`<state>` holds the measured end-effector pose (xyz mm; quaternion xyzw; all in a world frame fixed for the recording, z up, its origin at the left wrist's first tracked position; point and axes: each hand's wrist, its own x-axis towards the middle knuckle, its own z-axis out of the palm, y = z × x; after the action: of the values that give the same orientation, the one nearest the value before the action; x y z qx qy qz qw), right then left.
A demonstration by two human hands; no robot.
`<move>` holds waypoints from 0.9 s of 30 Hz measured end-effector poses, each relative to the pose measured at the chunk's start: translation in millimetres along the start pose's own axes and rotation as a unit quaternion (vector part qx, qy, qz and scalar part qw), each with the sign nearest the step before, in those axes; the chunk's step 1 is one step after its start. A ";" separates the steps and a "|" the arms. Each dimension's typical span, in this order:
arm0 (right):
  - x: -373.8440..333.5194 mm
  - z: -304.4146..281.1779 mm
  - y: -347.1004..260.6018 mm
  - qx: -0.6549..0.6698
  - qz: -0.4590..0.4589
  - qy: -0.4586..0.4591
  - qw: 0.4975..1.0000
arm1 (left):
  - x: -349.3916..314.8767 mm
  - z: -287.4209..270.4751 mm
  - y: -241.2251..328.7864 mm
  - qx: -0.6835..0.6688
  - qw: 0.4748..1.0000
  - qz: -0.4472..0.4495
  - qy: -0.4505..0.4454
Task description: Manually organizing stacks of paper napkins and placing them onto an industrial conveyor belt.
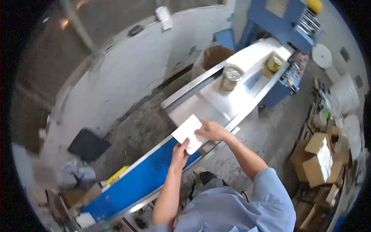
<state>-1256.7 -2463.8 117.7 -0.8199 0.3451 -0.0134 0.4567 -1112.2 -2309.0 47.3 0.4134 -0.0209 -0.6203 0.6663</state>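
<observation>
At centre, I see a white square [186,132], gripped by the left hand [179,155] at its seven o'clock and the right hand [213,131] at three; if either grip slackens, it could drop toward the blue belt [133,182].

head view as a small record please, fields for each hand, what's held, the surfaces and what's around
left hand: grips the lower edge
right hand: grips the right edge
held: flat white rectangular item
surfaces: blue conveyor belt, lower left; metal table, toward upper right
on metal table: silvery cylinder, yellowish cylinder
far end: blue machine
right side: open cardboard box
</observation>
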 end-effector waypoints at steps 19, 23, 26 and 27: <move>-68.9 381.3 -251.0 0.355 -0.058 -0.491 0.793 | -442.5 -283.0 27.2 -0.033 0.939 0.299 0.164; -100.2 449.4 -293.5 0.290 -0.199 -0.516 0.781 | -513.7 -313.6 24.6 0.032 0.923 0.287 0.254; -117.3 488.2 -333.1 0.153 -0.208 -0.527 0.810 | -553.1 -342.7 22.9 0.032 0.916 0.303 0.262; -119.5 503.2 -348.4 0.140 -0.173 -0.524 0.822 | -560.9 -354.0 21.4 0.034 0.909 0.306 0.282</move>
<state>-985.1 -1902.5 123.7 -0.6773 -0.0992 0.2910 0.6684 -1032.2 -1652.3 98.9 0.5669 0.0208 -0.2423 0.7871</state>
